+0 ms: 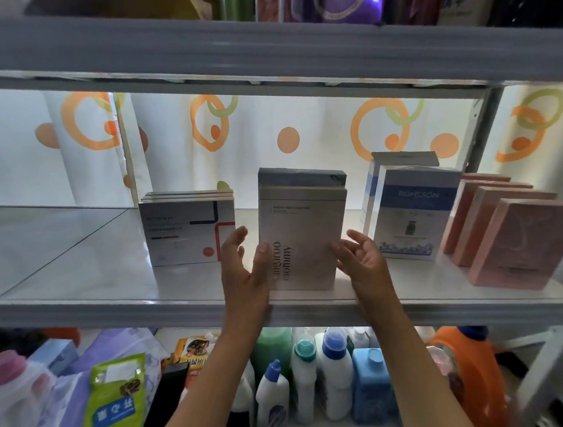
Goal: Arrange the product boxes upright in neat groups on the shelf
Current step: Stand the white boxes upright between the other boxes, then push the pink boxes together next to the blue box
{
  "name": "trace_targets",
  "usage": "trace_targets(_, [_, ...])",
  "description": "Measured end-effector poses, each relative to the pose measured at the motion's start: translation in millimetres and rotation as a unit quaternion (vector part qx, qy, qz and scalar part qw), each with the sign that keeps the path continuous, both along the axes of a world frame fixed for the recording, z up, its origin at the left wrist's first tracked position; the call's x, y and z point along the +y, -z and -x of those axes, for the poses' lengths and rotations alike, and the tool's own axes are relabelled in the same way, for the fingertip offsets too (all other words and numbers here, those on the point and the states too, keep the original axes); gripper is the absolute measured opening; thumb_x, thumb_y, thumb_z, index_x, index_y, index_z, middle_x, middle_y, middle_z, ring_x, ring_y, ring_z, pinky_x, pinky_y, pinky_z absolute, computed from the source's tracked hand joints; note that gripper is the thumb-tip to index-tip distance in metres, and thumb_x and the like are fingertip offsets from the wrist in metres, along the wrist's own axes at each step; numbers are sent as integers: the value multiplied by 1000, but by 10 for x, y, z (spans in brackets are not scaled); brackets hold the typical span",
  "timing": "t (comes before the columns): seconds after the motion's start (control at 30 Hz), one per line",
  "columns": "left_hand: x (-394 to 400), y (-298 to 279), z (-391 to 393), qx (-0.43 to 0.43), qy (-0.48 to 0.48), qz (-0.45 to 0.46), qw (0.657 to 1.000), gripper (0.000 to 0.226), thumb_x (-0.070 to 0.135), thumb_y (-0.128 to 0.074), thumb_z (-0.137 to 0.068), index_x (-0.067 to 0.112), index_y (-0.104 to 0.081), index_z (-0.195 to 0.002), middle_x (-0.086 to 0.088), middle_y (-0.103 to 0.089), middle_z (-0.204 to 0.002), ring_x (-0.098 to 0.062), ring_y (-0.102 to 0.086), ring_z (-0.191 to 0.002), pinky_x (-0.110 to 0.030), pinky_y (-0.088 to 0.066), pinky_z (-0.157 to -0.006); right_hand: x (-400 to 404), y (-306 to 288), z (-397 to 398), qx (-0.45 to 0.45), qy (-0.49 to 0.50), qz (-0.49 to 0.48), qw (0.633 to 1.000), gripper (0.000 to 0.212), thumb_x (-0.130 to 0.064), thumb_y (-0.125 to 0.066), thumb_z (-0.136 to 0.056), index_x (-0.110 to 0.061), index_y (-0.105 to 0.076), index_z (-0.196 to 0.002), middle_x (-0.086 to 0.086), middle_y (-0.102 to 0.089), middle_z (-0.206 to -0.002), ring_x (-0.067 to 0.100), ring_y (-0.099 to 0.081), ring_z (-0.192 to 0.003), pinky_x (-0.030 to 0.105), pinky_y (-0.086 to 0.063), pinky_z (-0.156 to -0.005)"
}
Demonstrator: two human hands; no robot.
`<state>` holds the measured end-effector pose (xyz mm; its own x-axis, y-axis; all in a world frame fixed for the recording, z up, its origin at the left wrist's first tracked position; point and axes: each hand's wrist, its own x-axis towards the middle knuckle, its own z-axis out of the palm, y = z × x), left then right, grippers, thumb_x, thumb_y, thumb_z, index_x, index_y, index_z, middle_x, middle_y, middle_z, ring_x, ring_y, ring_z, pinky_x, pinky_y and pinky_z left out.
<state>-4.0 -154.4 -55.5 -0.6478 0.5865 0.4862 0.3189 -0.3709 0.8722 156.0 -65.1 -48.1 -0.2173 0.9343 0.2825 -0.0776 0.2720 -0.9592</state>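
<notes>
While the beige box (302, 238) stands upright mid-shelf (114, 287) | left hand (244, 267) and right hand (360, 255) flank it, fingers relaxed, thumbs at its edges | advise squaring it flush with boxes behind, clear of blue box (414, 213).

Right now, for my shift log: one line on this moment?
left hand: open, touching beige box | right hand: open, beside it | box upright on shelf
</notes>
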Motion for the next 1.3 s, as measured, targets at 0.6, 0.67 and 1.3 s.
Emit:
trace_targets(0.6, [639, -703, -2234, 327, 143, -125, 926, 6, 12, -58, -86, 12, -63, -84, 1, -60, -90, -8, -51, -86, -14, -40, -73, -85, -66, -1815, 66, 305, -87, 946, 29, -15, -66, -91, -19, -58, -118, -4, -66, -106, 4, -63, -95, 17, -49, -80])
trace_targets(0.67, [885, -814, -2444, 344, 129, -125, 922, 8, 7, -63, -86, 13, -64, -92, 1, -63, -99, -10, -53, -95, -17, -42, -78, -3, -33, -2004, 60, 324, -80, 941, 35, -16, -67, -90, -21, -54, -122, -5, -65, -109, 0, -61, -94, 16, -49, -80])
trace_targets(1.3, [2205, -1531, -3073, 424, 150, 14, 893, 19, 19, -53, -90, 14, -69, -99, -2, -66, -115, -21, -61, -104, -30, -47, -85, 490, -7, -2340, -28, 427, -100, 898, 47, -26, -71, -87, -21, -48, -127, -5, -54, -125, 12, -52, -113, 25, -46, -92])
